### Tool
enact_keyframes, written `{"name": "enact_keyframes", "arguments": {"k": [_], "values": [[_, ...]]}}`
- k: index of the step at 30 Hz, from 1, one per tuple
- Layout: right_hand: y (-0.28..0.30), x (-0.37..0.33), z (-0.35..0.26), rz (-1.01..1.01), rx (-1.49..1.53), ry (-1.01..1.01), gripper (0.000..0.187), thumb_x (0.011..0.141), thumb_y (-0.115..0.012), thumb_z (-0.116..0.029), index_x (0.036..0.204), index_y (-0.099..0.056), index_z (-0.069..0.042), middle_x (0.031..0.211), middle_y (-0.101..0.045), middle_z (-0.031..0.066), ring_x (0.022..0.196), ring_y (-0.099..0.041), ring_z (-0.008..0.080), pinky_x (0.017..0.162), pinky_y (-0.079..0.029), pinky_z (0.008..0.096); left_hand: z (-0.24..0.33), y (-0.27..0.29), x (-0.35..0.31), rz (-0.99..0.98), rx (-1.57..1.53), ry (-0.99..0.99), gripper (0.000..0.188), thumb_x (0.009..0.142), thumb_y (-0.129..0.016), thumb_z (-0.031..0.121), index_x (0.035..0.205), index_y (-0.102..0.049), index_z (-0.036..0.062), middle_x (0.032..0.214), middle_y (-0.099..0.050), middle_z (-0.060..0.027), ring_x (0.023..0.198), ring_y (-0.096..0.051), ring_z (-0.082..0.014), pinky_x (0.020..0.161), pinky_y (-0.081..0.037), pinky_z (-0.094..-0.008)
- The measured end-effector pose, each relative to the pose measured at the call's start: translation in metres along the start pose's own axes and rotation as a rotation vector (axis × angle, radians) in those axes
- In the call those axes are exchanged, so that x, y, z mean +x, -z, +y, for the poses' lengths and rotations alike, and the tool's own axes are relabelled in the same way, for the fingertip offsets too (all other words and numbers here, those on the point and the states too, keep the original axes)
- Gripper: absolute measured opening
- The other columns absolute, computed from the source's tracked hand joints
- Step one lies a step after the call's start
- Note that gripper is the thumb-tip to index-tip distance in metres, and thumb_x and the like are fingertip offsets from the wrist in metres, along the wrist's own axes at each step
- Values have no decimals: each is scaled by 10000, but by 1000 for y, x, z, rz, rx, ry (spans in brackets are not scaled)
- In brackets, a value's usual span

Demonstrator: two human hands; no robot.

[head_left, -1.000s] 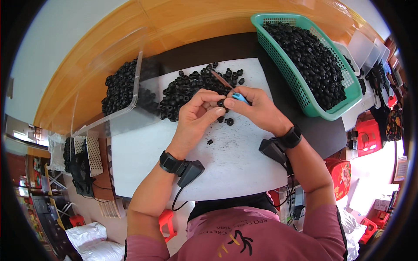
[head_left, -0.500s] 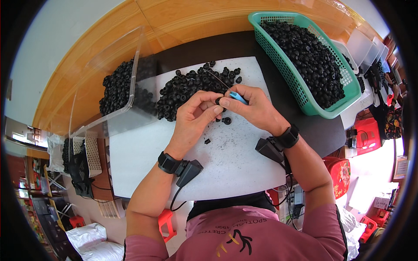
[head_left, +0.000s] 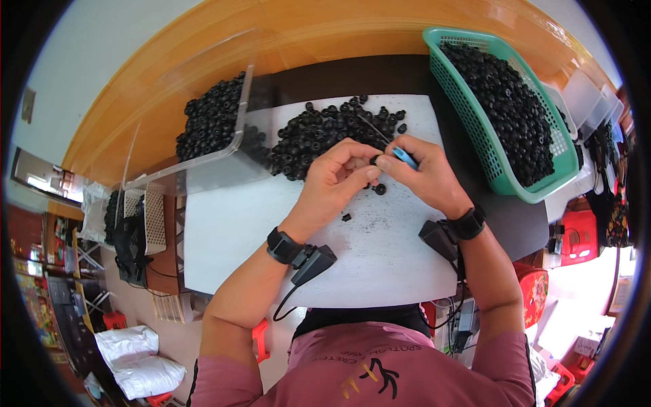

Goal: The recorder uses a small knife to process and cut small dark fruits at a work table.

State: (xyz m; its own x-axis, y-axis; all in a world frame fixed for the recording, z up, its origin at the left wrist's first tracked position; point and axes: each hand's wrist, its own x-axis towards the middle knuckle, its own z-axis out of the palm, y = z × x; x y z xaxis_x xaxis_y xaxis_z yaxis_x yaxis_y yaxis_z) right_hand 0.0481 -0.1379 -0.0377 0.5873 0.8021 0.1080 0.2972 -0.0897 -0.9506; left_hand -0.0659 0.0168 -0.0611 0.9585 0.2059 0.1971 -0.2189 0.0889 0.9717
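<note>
Part point(head_left: 373, 161) sits pinched in my left hand point(head_left: 335, 176), fingers nearly closed; my right hand point(head_left: 428, 173) curls round the blue-handled tool point(head_left: 405, 158).

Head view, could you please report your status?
Left hand pinching black part. Right hand gripping blue tool, thumb at part. Part partly hidden; loose pile beyond hands.
</note>
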Motion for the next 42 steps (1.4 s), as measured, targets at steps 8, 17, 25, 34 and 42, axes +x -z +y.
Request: {"name": "enact_keyframes", "arguments": {"k": [8,17,25,34,42], "values": [[2,2,7,35,123,-16,300,914,-608,-281,850,-614,13,688,-527,-7,675,-451,57,592,-375,229,11,4,-2,-63,-99,57,211,887,-617,27,1095,-592,7,938,-605,-47,811,-618,-113,715,-501,-248],[14,8,12,183,112,-61,390,924,-579,-350,859,-632,31,699,-543,5,663,-439,62,587,-362,235,75,14,5,118,-754,-221,422,961,-529,126,1338,-421,-27,1296,-533,-189,1015,-620,-212,835,-539,-292],[16,10,15,237,129,-65,379,923,-592,-341,826,-634,23,661,-526,-7,642,-435,55,562,-360,224,14,-11,16,21,841,-39,163,862,-638,137,968,-661,15,895,-646,-56,777,-625,-188,663,-488,-309],[15,9,3,240,90,-31,341,922,-606,-307,832,-625,21,673,-528,-17,661,-437,45,557,-371,230,2,-32,32,-84,1437,-272,180,758,-708,156,876,-653,32,851,-579,-86,871,-570,-258,714,-488,-373],[10,8,12,128,77,-52,373,907,-635,-352,808,-609,7,683,-511,-27,661,-418,49,559,-361,228,13,-12,12,123,639,-41,186,805,-696,112,971,-650,41,862,-572,-37,737,-563,-142,643,-458,-274]]}}
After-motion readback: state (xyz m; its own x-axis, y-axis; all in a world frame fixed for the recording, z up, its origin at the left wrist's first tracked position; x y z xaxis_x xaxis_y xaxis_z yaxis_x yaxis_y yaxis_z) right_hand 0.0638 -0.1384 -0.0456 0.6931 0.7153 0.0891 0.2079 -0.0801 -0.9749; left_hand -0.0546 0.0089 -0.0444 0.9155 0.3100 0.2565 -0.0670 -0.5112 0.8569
